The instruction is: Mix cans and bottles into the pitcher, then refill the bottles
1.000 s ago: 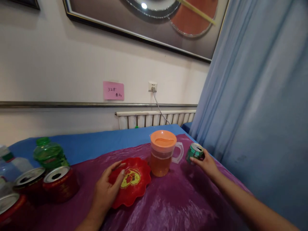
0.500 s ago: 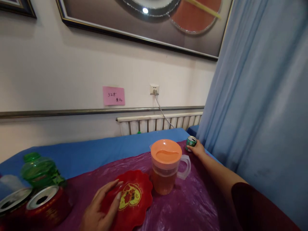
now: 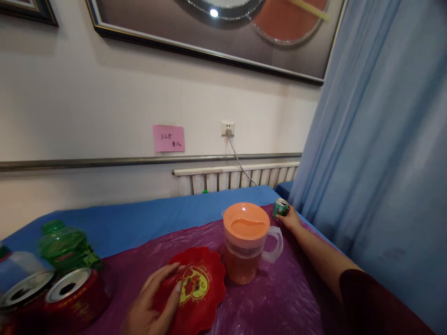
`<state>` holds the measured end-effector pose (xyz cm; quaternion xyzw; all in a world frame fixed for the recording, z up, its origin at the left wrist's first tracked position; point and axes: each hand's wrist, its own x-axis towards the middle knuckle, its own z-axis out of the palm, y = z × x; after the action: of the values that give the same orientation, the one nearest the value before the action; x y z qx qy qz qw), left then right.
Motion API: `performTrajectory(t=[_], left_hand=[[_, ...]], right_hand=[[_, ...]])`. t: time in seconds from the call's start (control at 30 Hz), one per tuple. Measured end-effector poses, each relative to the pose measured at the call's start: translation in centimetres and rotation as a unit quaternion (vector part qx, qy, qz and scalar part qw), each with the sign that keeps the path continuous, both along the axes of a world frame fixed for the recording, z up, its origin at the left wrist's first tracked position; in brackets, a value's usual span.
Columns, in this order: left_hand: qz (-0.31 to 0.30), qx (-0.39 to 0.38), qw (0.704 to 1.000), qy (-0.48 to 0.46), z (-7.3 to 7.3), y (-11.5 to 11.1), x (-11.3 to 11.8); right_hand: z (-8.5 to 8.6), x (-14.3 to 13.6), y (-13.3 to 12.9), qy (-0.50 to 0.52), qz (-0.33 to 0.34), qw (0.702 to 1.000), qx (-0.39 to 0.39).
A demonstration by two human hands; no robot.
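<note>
My right hand [image 3: 290,219] reaches to the far right corner and is wrapped round a green drink can [image 3: 281,209], which stands upright with its opened top showing. Over the left side of a red scalloped plate [image 3: 206,298] with a yellow heart-shaped print, my left hand [image 3: 155,298] hovers with thumb and fingers apart, holding nothing. Whether it touches the plate I cannot tell. Between the two hands stands a clear plastic pitcher [image 3: 242,263] with an orange lid [image 3: 246,221] and amber liquid inside; its handle points right.
At left stand two opened red cans, one [image 3: 77,302] in front of a green plastic bottle [image 3: 64,246]. Purple plastic sheeting [image 3: 272,302] lies over a blue cover [image 3: 139,216]. A blue curtain [image 3: 377,139] hangs along the right; a radiator [image 3: 237,177] is behind.
The view has shifted slightly, so everything sits a little further right. Both hands keep the same pose, the right one still on the green can.
</note>
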<state>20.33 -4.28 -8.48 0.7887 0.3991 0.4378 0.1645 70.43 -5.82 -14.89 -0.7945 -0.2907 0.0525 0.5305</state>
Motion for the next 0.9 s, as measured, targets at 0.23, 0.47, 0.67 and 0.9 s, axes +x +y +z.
performTrajectory(t=[0.23,0.47,0.67,0.9], left_hand=[[-0.008,-0.008,0.999,-0.032,0.7,-0.8,0.9],[-0.014,-0.002,0.997,-0.081,0.8,-1.3,1.4],[0.016,0.03,0.989,-0.143,1.7,-1.1,1.3],[0.018,0.078,0.982,-0.17,4.6,-2.7,0.6]], right_hand=[[2.1,-2.0,-7.0,0.026,-0.08,0.996,0.006],[3.4,-16.2,-19.9,-0.036,0.122,0.988,0.086],[3.4,-28.0,-24.1,-0.241,0.516,0.822,-0.002],[0.3,-29.8,-24.3,-0.339,0.486,0.805,-0.021]])
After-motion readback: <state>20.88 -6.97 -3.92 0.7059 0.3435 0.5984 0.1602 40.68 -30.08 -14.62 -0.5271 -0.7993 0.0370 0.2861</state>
